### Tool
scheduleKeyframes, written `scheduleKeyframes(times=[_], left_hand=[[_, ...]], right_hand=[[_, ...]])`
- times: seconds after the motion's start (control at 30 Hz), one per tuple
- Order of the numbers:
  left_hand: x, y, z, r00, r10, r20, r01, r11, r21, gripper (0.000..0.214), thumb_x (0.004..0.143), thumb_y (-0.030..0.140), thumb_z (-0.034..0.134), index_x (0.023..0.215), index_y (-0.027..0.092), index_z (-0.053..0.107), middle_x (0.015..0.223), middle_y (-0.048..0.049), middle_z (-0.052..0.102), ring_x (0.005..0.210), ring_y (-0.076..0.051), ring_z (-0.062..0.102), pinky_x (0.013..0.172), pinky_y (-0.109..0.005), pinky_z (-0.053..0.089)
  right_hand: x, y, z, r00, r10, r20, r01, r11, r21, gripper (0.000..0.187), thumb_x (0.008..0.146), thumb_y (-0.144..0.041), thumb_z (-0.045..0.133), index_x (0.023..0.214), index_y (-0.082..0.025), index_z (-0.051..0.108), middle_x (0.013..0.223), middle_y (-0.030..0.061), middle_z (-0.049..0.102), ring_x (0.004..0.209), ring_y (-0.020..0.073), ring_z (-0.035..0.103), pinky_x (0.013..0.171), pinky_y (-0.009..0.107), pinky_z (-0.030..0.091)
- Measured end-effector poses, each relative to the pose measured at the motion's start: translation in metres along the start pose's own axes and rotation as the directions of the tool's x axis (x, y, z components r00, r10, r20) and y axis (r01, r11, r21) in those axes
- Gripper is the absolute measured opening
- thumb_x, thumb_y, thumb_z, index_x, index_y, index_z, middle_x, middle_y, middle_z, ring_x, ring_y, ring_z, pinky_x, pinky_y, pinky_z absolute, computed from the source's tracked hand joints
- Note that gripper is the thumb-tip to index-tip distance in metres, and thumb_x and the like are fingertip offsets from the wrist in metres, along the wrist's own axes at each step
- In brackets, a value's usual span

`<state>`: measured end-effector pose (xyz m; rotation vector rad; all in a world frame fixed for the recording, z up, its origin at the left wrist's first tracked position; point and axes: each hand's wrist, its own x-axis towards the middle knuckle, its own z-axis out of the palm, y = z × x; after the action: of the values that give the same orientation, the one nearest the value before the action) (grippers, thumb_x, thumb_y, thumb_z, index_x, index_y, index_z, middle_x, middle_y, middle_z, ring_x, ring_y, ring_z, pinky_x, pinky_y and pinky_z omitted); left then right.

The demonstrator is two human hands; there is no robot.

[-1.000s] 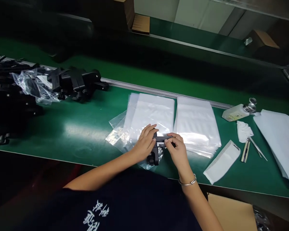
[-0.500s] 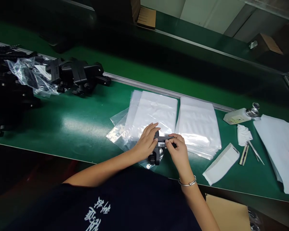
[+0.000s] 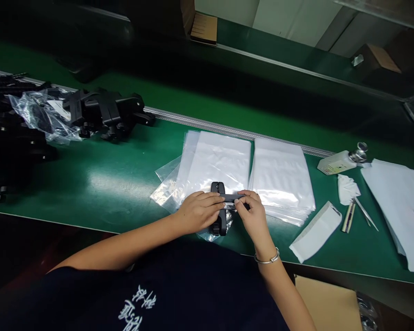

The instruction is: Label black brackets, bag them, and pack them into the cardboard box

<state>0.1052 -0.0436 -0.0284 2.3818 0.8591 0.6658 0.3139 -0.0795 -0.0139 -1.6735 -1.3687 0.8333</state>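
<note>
A small black plastic part lies on a stack of clear plastic bags near the front edge of the green table. My left hand is closed on the part's left side, fingers curled over it. My right hand pinches the part's right arm, where a pale label strip shows between the fingertips. A silver bracelet sits on my right wrist.
A second bag stack lies to the right. Further right are a white sleeve, a bottle, a crumpled wipe, tweezers and white sheets. Black parts and a crinkled bag pile at left.
My left hand has slid down and leftward off the part's top, uncovering its upper black end. My right hand keeps its pinch in the same spot.
</note>
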Motion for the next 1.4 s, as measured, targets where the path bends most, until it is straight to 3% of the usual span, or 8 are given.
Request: scheduleKeyframes(times=[0.13, 0.3, 0.53, 0.9, 1.1, 1.2, 1.3, 1.4], left_hand=[[-0.002, -0.004, 0.002, 0.993, 0.095, -0.075, -0.094, 0.995, 0.020, 0.028, 0.091, 0.024, 0.053, 0.115, 0.021, 0.067, 0.116, -0.0099, 0.071, 0.112, -0.024, 0.065, 0.094, -0.039, 0.053], [-0.005, -0.003, 0.007, 0.990, 0.080, -0.113, -0.075, 0.996, 0.049, 0.028, 0.093, 0.025, 0.052, 0.117, 0.014, 0.063, 0.117, -0.0156, 0.069, 0.112, -0.026, 0.065, 0.094, -0.040, 0.054], [-0.008, -0.002, 0.009, 0.996, 0.037, -0.081, -0.033, 0.998, 0.055, 0.027, 0.093, 0.026, 0.050, 0.116, 0.018, 0.062, 0.119, -0.0130, 0.069, 0.114, -0.025, 0.064, 0.097, -0.041, 0.052], [-0.006, -0.002, 0.009, 0.971, 0.170, -0.171, -0.134, 0.971, 0.200, 0.024, 0.094, 0.023, 0.050, 0.115, 0.014, 0.060, 0.113, -0.0115, 0.070, 0.108, -0.021, 0.065, 0.090, -0.035, 0.053], [-0.003, -0.001, 0.002, 0.971, 0.215, -0.105, -0.185, 0.952, 0.244, 0.023, 0.096, 0.022, 0.047, 0.108, 0.021, 0.067, 0.113, -0.0072, 0.071, 0.104, -0.019, 0.065, 0.083, -0.033, 0.048], [-0.001, 0.000, -0.003, 0.981, 0.183, -0.068, -0.161, 0.955, 0.248, 0.025, 0.096, 0.022, 0.046, 0.110, 0.022, 0.067, 0.115, -0.0057, 0.070, 0.106, -0.019, 0.064, 0.083, -0.034, 0.043], [0.004, 0.000, -0.009, 0.985, 0.173, 0.006, -0.169, 0.954, 0.247, 0.027, 0.096, 0.021, 0.045, 0.111, 0.022, 0.068, 0.118, -0.0055, 0.069, 0.106, -0.019, 0.063, 0.083, -0.034, 0.039], [0.018, 0.001, -0.017, 0.977, 0.176, 0.121, -0.203, 0.943, 0.263, 0.027, 0.093, 0.022, 0.048, 0.111, 0.026, 0.069, 0.117, -0.0039, 0.069, 0.101, -0.020, 0.062, 0.078, -0.034, 0.036]], right_hand=[[0.003, 0.001, -0.009, 0.997, 0.074, 0.009, -0.075, 0.982, 0.174, 0.024, 0.083, -0.036, 0.057, 0.063, -0.022, 0.058, 0.104, 0.0079, 0.065, 0.103, 0.0254, 0.058, 0.093, 0.043, 0.041], [0.000, -0.002, -0.004, 0.997, 0.041, 0.069, -0.044, 0.998, 0.038, 0.023, 0.081, -0.036, 0.060, 0.062, -0.022, 0.059, 0.110, 0.0082, 0.065, 0.113, 0.0284, 0.052, 0.102, 0.049, 0.034], [0.000, -0.001, 0.000, 0.998, 0.009, 0.068, -0.009, 1.000, -0.008, 0.022, 0.082, -0.034, 0.059, 0.062, -0.023, 0.059, 0.107, 0.0077, 0.065, 0.110, 0.0277, 0.052, 0.100, 0.049, 0.034], [0.001, -0.002, -0.001, 0.996, 0.015, 0.089, -0.012, 0.999, -0.038, 0.024, 0.082, -0.034, 0.058, 0.062, -0.022, 0.058, 0.107, 0.0076, 0.064, 0.109, 0.0267, 0.052, 0.100, 0.047, 0.034], [0.001, -0.004, 0.000, 0.994, 0.017, 0.109, -0.008, 0.996, -0.084, 0.024, 0.082, -0.035, 0.058, 0.061, -0.022, 0.058, 0.106, 0.0081, 0.065, 0.109, 0.0269, 0.054, 0.100, 0.048, 0.036], [0.000, -0.005, -0.012, 0.997, 0.006, 0.079, 0.001, 0.996, -0.092, 0.026, 0.083, -0.037, 0.059, 0.062, -0.022, 0.062, 0.107, 0.0085, 0.067, 0.108, 0.0274, 0.058, 0.100, 0.049, 0.039], [-0.001, -0.001, -0.034, 1.000, -0.002, -0.030, -0.001, 0.996, -0.088, 0.023, 0.087, -0.041, 0.058, 0.079, -0.024, 0.072, 0.116, 0.0086, 0.068, 0.112, 0.0269, 0.060, 0.101, 0.047, 0.043], [0.001, 0.008, -0.049, 0.987, -0.056, 0.151, 0.079, 0.986, -0.150, 0.034, 0.086, -0.042, 0.062, 0.116, -0.028, 0.068, 0.133, 0.0067, 0.061, 0.127, 0.0282, 0.053, 0.109, 0.051, 0.038]])
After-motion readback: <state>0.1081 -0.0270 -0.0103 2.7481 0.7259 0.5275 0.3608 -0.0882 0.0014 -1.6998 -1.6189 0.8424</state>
